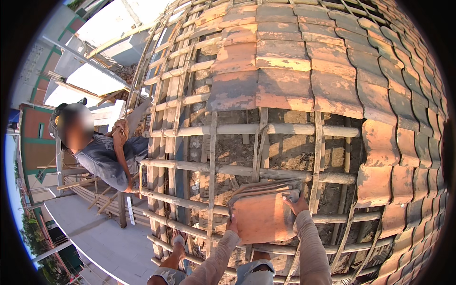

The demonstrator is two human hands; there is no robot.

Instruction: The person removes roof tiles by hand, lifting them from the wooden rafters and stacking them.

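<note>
A stack of flat clay roof tiles, orange with grey edges, rests on the bamboo battens in front of me. My left hand grips the stack's near left edge, fingers partly hidden by the tiles. On the opposite side my right hand holds the right edge, its thumb over the top face. Several tile edges show at the stack's far side. Beneath it runs the open batten frame, with a rough brown surface below.
Overlapping laid tiles cover the roof ahead and to the right. A person in a dark shirt and cap is at the frame's left edge, one hand near a batten. Farther left lies a lower grey roof. Gaps between battens surround my feet.
</note>
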